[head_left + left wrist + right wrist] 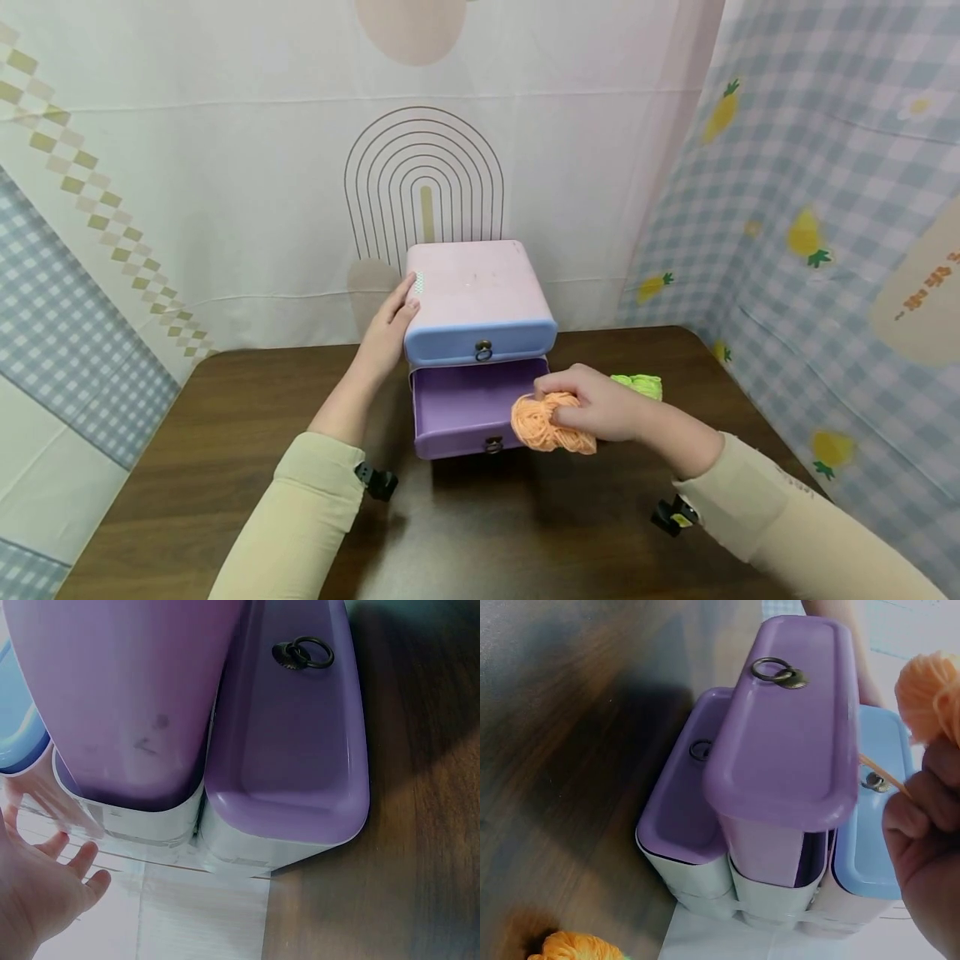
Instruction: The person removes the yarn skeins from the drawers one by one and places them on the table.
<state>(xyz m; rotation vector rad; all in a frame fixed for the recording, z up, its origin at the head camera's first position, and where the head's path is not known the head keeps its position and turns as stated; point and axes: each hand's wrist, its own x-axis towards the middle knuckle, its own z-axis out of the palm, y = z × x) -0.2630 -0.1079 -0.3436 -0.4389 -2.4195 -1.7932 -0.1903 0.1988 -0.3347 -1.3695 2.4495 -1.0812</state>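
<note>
A small drawer cabinet (476, 279) with a pale pink top stands against the back cloth. Its blue top drawer (517, 340) is closed. The purple middle drawer (450, 442) is pulled out, and below it a closed purple bottom drawer (292, 750) shows in the left wrist view. My left hand (386, 333) rests its extended fingers on the cabinet's left side and top edge. My right hand (600, 404) grips a bundle of light orange yarn (543, 423) at the open drawer's front right corner. A strand of yarn trails from the fist in the right wrist view.
Bright green yarn (641, 385) lies on the brown table (247, 467), partly hidden behind my right hand. Darker orange yarn (574, 949) appears at the bottom of the right wrist view. Patterned cloths hang behind and at both sides.
</note>
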